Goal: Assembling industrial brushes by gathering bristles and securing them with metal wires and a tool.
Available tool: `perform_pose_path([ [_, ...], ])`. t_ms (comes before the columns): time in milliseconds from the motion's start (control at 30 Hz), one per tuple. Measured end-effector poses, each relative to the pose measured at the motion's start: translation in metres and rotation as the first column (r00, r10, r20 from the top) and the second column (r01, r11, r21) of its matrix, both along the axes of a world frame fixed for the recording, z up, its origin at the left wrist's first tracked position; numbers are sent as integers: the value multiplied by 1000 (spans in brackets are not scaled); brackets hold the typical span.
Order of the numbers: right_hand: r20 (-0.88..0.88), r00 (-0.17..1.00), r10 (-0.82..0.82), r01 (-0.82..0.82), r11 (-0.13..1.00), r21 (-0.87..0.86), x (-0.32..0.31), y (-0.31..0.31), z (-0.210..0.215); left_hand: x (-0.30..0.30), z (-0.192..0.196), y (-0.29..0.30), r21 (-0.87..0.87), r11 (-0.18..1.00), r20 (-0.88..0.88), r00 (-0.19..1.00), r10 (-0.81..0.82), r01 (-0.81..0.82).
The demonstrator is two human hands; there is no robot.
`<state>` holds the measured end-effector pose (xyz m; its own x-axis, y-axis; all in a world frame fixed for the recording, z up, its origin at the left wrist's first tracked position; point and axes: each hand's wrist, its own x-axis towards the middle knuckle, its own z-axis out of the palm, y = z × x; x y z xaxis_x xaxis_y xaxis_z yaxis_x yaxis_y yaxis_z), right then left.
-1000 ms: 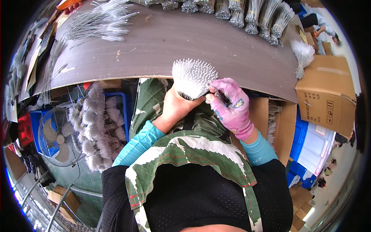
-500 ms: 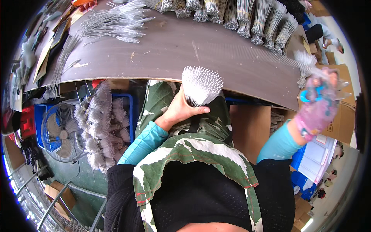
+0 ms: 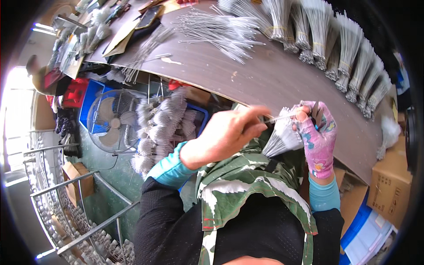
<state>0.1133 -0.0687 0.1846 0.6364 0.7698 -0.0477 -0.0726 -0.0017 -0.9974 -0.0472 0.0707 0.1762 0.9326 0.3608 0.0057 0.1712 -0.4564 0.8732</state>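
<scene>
Left of the fan [image 3: 115, 122], a bright window [image 3: 17, 115] is seen; below the fan, green floor [image 3: 106, 198] is exposed; above and right of the fan, a brown table [image 3: 207, 73] is placed.

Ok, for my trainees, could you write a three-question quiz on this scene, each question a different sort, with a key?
1. Which hand wears the patterned pink glove?
2. True or false: the fan appears left of the brush bundle next to the glove.
3. What colour are the forearm sleeves? A red, B turquoise, C yellow.

Key: 1. The right hand. 2. True. 3. B.
</scene>
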Motion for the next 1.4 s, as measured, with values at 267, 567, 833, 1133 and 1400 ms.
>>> perform_pose_path([
  [267,367,925,-95,135,987,-84,43,-19,-36,-26,-54,188,812,416,222,877,427,-409],
  [567,419,884,-210,321,922,-215,50,-50,-55,-58,-88,321,981,188,-61,824,564,-56],
  [833,-179,922,-342,256,890,-378,66,-66,-59,-106,-91,304,803,546,-100,850,517,-238],
  [1133,-190,922,-338,242,885,-398,63,-72,-61,-107,-98,297,837,503,-18,908,419,-215],
  [1400,-445,676,-587,448,807,-385,40,-147,-108,-105,-103,363,789,504,-41,789,613,-351],
])
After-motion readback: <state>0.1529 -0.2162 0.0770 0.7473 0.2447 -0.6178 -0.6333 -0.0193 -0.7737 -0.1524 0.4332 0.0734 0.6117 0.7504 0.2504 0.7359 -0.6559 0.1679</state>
